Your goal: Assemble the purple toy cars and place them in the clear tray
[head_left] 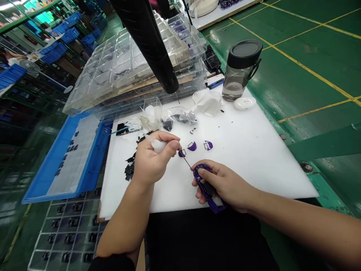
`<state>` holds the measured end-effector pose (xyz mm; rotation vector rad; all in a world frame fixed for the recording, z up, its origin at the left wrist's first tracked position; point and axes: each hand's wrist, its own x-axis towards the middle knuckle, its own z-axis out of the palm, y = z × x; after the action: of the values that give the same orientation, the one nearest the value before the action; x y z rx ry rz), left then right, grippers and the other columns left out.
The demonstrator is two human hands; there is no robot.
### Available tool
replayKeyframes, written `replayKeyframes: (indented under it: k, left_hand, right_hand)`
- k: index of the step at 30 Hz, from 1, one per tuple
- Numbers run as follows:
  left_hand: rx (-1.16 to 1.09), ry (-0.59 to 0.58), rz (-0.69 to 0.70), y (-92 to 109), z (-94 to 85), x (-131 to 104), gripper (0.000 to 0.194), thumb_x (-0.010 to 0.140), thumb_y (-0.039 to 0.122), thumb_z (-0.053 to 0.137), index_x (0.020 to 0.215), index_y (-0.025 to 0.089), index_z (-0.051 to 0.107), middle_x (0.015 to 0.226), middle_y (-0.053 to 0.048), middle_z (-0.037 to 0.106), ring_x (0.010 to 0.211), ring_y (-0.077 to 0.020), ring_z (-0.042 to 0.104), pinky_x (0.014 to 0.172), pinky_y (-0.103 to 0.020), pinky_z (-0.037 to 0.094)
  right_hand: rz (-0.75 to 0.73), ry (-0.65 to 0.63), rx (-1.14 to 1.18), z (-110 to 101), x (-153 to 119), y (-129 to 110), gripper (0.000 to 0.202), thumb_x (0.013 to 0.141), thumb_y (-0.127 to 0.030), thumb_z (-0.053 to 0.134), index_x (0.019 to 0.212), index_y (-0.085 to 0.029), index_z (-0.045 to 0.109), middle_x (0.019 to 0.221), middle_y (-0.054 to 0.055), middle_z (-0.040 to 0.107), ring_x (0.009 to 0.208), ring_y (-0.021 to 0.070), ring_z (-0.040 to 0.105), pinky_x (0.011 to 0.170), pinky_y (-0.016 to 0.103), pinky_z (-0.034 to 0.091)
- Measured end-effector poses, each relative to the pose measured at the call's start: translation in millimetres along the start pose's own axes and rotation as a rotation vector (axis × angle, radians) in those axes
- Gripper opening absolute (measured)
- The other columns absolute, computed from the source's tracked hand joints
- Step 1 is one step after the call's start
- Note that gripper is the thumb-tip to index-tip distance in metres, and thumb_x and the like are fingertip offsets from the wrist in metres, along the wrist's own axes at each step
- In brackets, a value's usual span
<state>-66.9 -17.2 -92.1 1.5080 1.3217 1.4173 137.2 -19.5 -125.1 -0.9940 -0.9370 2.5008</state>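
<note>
My left hand (153,156) is closed round a small white squeeze bottle (158,145), and a thin metal rod (186,161) extends from its fingertips. The rod's tip meets the upper left edge of a purple and black housing (208,188). That housing is gripped in my right hand (222,182), the thumb lying across its rounded top. On the white work surface (254,150) just beyond lie small purple curved pieces, one (192,146) in the middle, another (208,145) to its right, and a third (182,153) partly behind my left fingertips.
A black hanging electric driver (158,49) points down over the board. Behind are stacked clear compartment trays (113,71), a plastic bag of dark parts (182,116), a tissue (207,101), a bottle (239,69) and a white mouse-shaped object (244,103). A blue tray (93,160) stands left, near black pieces (129,169).
</note>
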Motion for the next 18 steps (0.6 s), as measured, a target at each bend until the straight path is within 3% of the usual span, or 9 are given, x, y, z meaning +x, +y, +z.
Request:
replayKeyframes:
  k: [3, 6, 8, 10, 12, 18]
  left_hand:
    - [0.080, 0.166, 0.107, 10, -21.5, 5, 0.018, 0.088, 0.034, 0.074, 0.087, 0.016, 0.069, 0.073, -0.004, 0.063, 0.057, -0.0150, 0.058, 0.051, -0.023, 0.047]
    - [0.364, 0.508, 0.285, 22, -58.5, 17, 0.022, 0.087, 0.037, 0.072, 0.088, 0.016, 0.068, 0.072, -0.003, 0.062, 0.061, -0.0173, 0.060, 0.055, -0.025, 0.049]
    - [0.629, 0.675, 0.319, 27, -83.9, 29, 0.023, 0.088, 0.039, 0.069, 0.093, 0.016, 0.069, 0.075, -0.003, 0.063, 0.069, -0.0199, 0.063, 0.062, -0.028, 0.051]
    - [0.815, 0.697, 0.269, 28, -103.2, 43, 0.024, 0.089, 0.039, 0.065, 0.095, 0.017, 0.070, 0.079, -0.003, 0.066, 0.075, -0.0211, 0.064, 0.066, -0.028, 0.050]
    - [0.855, 0.651, 0.217, 23, -113.5, 57, 0.022, 0.087, 0.038, 0.063, 0.092, 0.017, 0.070, 0.080, -0.002, 0.067, 0.074, -0.0204, 0.064, 0.066, -0.028, 0.048]
    - [0.803, 0.570, 0.142, -1, -108.7, 84, 0.018, 0.085, 0.035, 0.063, 0.083, 0.018, 0.068, 0.070, 0.000, 0.062, 0.068, -0.0198, 0.059, 0.066, -0.028, 0.043]
  right_hand:
    - [0.000, 0.010, 0.007, 1, -2, 0, 0.020, 0.096, -0.036, 0.051, 0.106, -0.020, 0.055, 0.086, 0.002, 0.060, 0.065, 0.0158, 0.065, 0.063, 0.033, 0.057]
    - [-0.002, 0.015, 0.026, 1, -3, 2, 0.020, 0.095, -0.037, 0.052, 0.106, -0.020, 0.055, 0.086, 0.002, 0.060, 0.064, 0.0155, 0.064, 0.061, 0.032, 0.056]
    - [-0.002, 0.020, 0.028, 2, -2, 3, 0.021, 0.095, -0.038, 0.052, 0.106, -0.021, 0.055, 0.087, 0.002, 0.060, 0.065, 0.0155, 0.063, 0.060, 0.032, 0.055]
    - [-0.005, 0.022, 0.025, 2, -2, 3, 0.022, 0.095, -0.039, 0.053, 0.107, -0.021, 0.055, 0.088, 0.003, 0.061, 0.065, 0.0158, 0.063, 0.060, 0.032, 0.055]
    - [-0.008, 0.026, 0.019, 3, -2, 4, 0.023, 0.094, -0.040, 0.053, 0.108, -0.022, 0.055, 0.088, 0.003, 0.062, 0.066, 0.0163, 0.063, 0.061, 0.033, 0.055]
    - [-0.024, 0.018, 0.012, 4, -5, 5, 0.023, 0.094, -0.040, 0.054, 0.109, -0.022, 0.055, 0.087, 0.003, 0.062, 0.066, 0.0162, 0.062, 0.062, 0.033, 0.054]
